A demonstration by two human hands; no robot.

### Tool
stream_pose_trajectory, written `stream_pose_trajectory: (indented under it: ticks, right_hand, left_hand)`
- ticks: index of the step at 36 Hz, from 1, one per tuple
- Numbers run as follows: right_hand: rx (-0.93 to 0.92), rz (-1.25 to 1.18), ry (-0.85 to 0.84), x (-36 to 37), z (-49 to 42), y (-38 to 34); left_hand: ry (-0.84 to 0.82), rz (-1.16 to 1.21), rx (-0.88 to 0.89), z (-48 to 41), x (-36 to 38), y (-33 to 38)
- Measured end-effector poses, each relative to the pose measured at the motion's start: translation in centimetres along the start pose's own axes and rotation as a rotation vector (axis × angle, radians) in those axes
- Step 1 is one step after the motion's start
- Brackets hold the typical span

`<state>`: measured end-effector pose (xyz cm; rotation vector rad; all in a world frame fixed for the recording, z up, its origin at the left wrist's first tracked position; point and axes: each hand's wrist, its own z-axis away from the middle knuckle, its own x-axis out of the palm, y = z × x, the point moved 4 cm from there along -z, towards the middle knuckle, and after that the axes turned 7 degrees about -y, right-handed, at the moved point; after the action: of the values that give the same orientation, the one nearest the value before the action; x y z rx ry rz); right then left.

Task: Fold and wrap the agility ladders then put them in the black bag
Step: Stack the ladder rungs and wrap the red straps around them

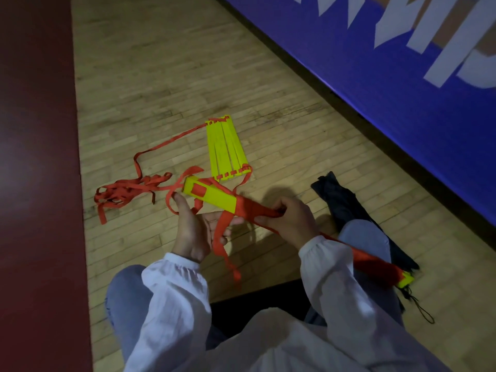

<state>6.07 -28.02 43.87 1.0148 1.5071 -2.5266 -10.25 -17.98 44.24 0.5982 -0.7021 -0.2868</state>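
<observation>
Winding a red strap (251, 208) round a stack of yellow rungs (212, 197): mid-task, with nothing bagged yet.

The right hand (290, 221) has its fingers curled tight on the strap, drawing it across the near end of the stack, which is held just above the wooden floor (161, 76) between both hands. The left hand (193, 229) lies palm-up beneath the stack, fingers fairly straight, with a loose strap tail draped over them. One ladder looks finished: a wrapped bundle (375, 263) lies near right, beside the knee and against the black bag (338, 200), which lies flat and seems to hold nothing. Left to do, as I judge it: complete this wrap, gather the fanned rungs (228, 149) farther off and the tangled straps (126, 191) at left, then bag everything.
</observation>
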Motion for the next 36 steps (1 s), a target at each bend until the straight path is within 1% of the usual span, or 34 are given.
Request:
stream_pose_trajectory:
  ticks: [6,10,13,18,21,27,31,36]
  right_hand:
    - [-0.023,0.013,-0.006,0.3,0.2,0.0]
    - [-0.019,0.038,-0.023,0.6,0.5,-0.5]
    - [-0.037,0.044,-0.034,0.7,0.5,-0.6]
    - [-0.081,0.054,-0.122,0.6,0.5,-0.7]
    - [-0.085,-0.009,-0.167,0.4,0.4,-0.6]
    - [-0.025,0.082,-0.22,-0.5,0.5,-0.4]
    - [0.038,0.024,-0.351,0.3,0.4,0.1]
    - [0.031,-0.013,-0.36,0.4,0.5,0.3]
  left_hand:
    - [0.049,-0.233,0.015,0.3,0.4,0.5]
    - [0.149,-0.385,0.049,0.5,0.8,0.7]
    - [0.224,-0.428,0.102,0.6,1.0,0.8]
    - [0.283,-0.462,0.095,0.6,0.7,1.0]
    - [0.295,-0.499,0.118,0.7,0.7,1.2]
    - [0.277,-0.56,0.177,1.2,1.2,1.4]
    - [0.254,-0.58,0.191,1.3,1.5,1.6]
    - [0.226,-0.53,0.171,1.2,1.5,1.4]
